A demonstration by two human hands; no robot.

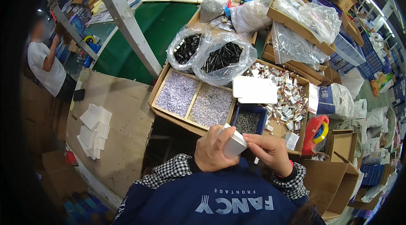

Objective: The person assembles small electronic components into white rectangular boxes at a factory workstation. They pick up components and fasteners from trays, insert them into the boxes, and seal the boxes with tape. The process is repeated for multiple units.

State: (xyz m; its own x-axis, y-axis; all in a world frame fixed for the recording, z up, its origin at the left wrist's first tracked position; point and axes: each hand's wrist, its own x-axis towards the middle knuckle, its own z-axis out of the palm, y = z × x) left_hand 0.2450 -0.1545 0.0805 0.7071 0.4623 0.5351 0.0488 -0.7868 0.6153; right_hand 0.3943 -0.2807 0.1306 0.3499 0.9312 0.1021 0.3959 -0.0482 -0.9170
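Left hand (213, 149) steadies the white box (234, 146), right hand (272, 152) meets its end

The white box sits in the left hand, whose grip is wrapped around it, thumb and fingers on its sides. The right hand's thumb and forefinger are at the box's right end; whether they pinch its edge or only press on it is too small to tell.

Done well, this step likely calls for a firm but gentle left grip, since thin walls could buckle under a squeeze. The right fingertips would do best to work lightly along the edge, with the box kept tilted so the end stays in sight.

Just beyond the grip, a blue bin (264, 120) holds small metal parts (246, 122); a box tipped or dropped here could land among them, so it seems wiser to keep it close to the body. Ahead and to the left lies a divided tray (193, 100) of pale pieces. Ahead and to the right, a white sheet (254, 90) lies over loose parts (294, 106). Well left of the grip, white cards (95, 132) lie piled on the desk (123, 144). Farther ahead, bags (249, 57) hold black tubes (223, 57).
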